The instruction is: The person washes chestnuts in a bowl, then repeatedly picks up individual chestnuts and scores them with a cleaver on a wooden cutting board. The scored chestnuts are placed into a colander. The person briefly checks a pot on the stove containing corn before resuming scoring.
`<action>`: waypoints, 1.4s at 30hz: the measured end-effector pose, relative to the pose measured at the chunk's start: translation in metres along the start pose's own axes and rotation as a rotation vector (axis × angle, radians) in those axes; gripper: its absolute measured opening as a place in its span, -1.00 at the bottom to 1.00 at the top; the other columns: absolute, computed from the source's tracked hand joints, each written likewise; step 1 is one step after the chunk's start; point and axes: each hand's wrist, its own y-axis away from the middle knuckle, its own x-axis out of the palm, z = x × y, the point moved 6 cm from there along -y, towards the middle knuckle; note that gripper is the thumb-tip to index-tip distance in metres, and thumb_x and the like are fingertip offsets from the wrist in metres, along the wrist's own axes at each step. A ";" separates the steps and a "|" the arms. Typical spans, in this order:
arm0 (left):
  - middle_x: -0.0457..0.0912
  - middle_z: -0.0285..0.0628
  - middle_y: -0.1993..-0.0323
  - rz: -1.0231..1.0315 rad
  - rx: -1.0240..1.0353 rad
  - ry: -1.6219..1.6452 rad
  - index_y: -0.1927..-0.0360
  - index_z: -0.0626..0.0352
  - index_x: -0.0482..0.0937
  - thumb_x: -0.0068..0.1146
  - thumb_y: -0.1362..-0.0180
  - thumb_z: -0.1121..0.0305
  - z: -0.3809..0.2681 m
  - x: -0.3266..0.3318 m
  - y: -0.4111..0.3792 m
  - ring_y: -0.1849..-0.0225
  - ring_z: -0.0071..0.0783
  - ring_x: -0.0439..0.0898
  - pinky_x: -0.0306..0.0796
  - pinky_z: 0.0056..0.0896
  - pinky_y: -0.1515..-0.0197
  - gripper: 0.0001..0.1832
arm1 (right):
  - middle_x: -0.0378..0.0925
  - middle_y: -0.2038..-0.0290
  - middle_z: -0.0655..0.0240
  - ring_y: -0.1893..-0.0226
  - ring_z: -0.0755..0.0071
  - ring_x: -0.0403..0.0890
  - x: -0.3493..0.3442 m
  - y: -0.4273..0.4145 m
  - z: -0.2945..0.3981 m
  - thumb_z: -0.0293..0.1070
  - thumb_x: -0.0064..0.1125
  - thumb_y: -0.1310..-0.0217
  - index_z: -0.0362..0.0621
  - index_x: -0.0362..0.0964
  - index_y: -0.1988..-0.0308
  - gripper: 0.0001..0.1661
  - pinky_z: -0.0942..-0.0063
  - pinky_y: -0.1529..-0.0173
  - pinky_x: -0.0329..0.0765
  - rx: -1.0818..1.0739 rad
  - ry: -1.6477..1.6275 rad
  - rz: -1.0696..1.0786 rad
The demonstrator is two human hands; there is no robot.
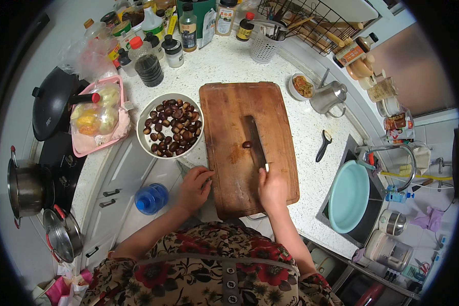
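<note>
A kitchen knife (pixel 257 141) is in my right hand (pixel 274 187), gripped by its handle over the near right part of a wooden cutting board (pixel 229 114). Its dark blade points away from me. Just left of the blade, a single chestnut (pixel 246 144) rests on the board. My left hand (pixel 195 188) is at the board's left edge, with bent fingers partly apart and nothing seen in them. Beyond that hand, a round white bowl (pixel 140 132) holds many brown chestnuts, some showing pale cut patches.
Bottles and jars (pixel 149 69) crowd the back left. A pink basket (pixel 76 141) holds bagged produce. At right are a small bowl of food (pixel 303 87), a metal pot with a spout (pixel 329 97), a peeler (pixel 323 146) and a teal basin (pixel 348 197) in the sink.
</note>
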 end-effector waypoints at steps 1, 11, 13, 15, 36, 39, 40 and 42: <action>0.50 -0.09 0.14 0.000 0.040 -0.026 0.10 0.19 0.59 0.19 0.01 0.59 -0.001 0.001 -0.002 0.11 -0.05 0.51 0.43 -0.17 0.09 -0.67 | 0.51 0.57 -0.14 0.54 -0.27 0.56 0.007 -0.002 -0.003 -0.27 0.08 -0.33 -0.26 0.33 0.25 -0.75 -0.09 0.45 0.47 -0.007 0.056 0.019; 0.51 -0.09 0.14 -0.017 0.006 0.006 0.12 0.19 0.60 0.16 0.01 0.61 -0.002 -0.005 0.003 0.11 -0.04 0.51 0.41 -0.13 0.07 -0.68 | 0.53 0.55 -0.13 0.55 -0.30 0.56 0.001 0.001 -0.010 -0.25 0.09 -0.32 -0.25 0.39 0.18 -0.74 -0.11 0.46 0.46 0.014 0.032 0.007; 0.51 -0.10 0.13 -0.008 -0.024 -0.015 0.12 0.18 0.60 0.16 0.01 0.61 0.007 -0.011 0.006 0.10 -0.04 0.51 0.41 -0.13 0.06 -0.68 | 0.52 0.57 -0.12 0.55 -0.31 0.54 -0.003 -0.004 0.002 -0.26 0.06 -0.35 -0.24 0.36 0.19 -0.75 -0.11 0.49 0.43 0.010 0.029 0.013; 0.52 -0.10 0.13 0.012 -0.003 -0.013 0.11 0.17 0.60 0.17 0.00 0.61 0.007 -0.006 0.005 0.10 -0.04 0.51 0.41 -0.14 0.06 -0.68 | 0.53 0.56 -0.11 0.54 -0.31 0.55 -0.014 -0.001 -0.002 -0.27 0.05 -0.36 -0.22 0.37 0.14 -0.76 -0.10 0.49 0.44 0.020 -0.016 -0.052; 0.56 -0.15 0.19 -0.014 0.137 -0.050 0.11 0.16 0.60 0.38 0.04 0.42 -0.032 0.031 -0.061 0.13 -0.10 0.53 0.39 -0.15 0.06 -0.63 | 0.53 0.55 -0.10 0.52 -0.26 0.56 -0.012 -0.007 -0.027 -0.20 0.15 -0.30 -0.19 0.40 0.21 -0.73 -0.10 0.45 0.46 0.085 0.005 0.039; 0.56 -0.15 0.23 -0.028 0.116 -0.087 0.17 0.17 0.60 0.39 0.07 0.41 -0.028 0.052 -0.090 0.15 -0.10 0.54 0.40 -0.17 0.06 -0.66 | 0.53 0.54 -0.10 0.51 -0.26 0.58 -0.010 -0.005 -0.026 -0.21 0.16 -0.29 -0.18 0.42 0.19 -0.73 -0.08 0.44 0.48 0.044 0.026 0.010; 0.56 -0.14 0.24 -0.025 0.096 -0.081 0.19 0.18 0.59 0.39 0.07 0.41 -0.023 0.059 -0.096 0.15 -0.10 0.54 0.40 -0.17 0.07 -0.68 | 0.53 0.54 -0.09 0.51 -0.26 0.58 -0.009 -0.006 -0.023 -0.21 0.16 -0.29 -0.18 0.42 0.19 -0.73 -0.08 0.44 0.48 0.046 0.030 0.038; 0.54 -0.11 0.28 -0.062 0.060 -0.060 0.27 0.18 0.57 0.36 0.03 0.44 -0.026 0.062 -0.101 0.18 -0.10 0.55 0.42 -0.17 0.14 -0.76 | 0.54 0.54 -0.10 0.52 -0.26 0.58 -0.011 -0.008 -0.023 -0.21 0.15 -0.29 -0.17 0.42 0.19 -0.74 -0.08 0.44 0.48 0.053 0.010 0.060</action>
